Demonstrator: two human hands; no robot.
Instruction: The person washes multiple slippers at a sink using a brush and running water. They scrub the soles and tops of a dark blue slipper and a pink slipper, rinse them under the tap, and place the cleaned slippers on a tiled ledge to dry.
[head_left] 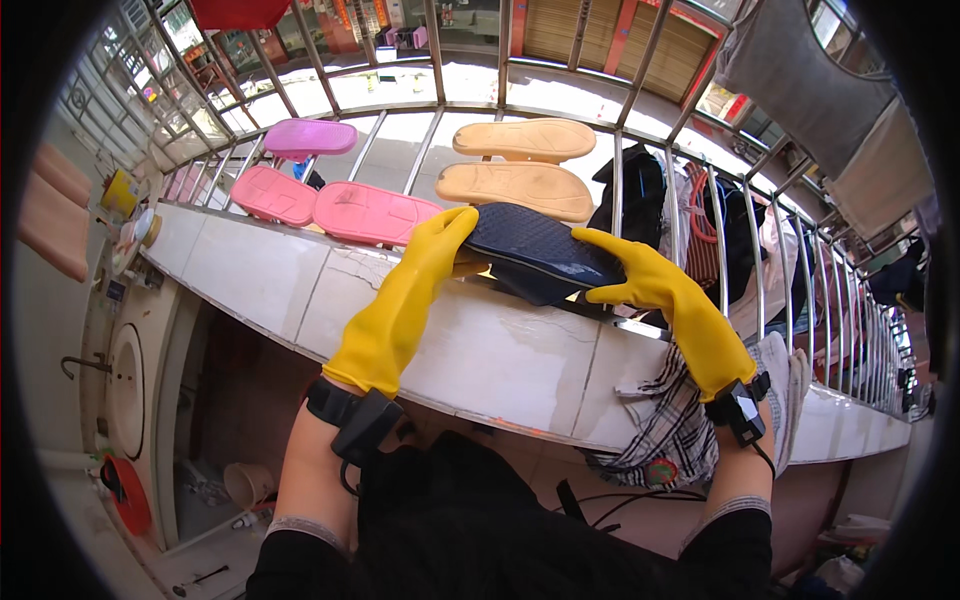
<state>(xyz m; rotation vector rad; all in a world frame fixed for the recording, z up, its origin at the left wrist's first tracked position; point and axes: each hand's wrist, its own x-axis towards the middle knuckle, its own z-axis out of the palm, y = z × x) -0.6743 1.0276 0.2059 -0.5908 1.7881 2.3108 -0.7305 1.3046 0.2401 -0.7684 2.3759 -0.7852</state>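
A dark navy slipper (540, 245) with a textured footbed is held between my two hands, just above the inner edge of the railing. My left hand (436, 252), in a yellow rubber glove, grips its left end. At the other end, the gloved fingers and thumb of my right hand (648, 277) close around the edge. Beyond it, two tan slippers (515, 186) lie one behind the other on the metal bars. A pair of pink slippers (378, 212) rests to the left, and a purple slipper (310, 137) lies behind them.
A white tiled ledge (480, 345) runs in front of me under metal railing bars (425, 150). Checked cloth (670, 415) hangs over the ledge at right. Dark bags (640, 190) and clothes crowd the right bars. At left are a sink (126, 390) and an orange-red basin (130, 495).
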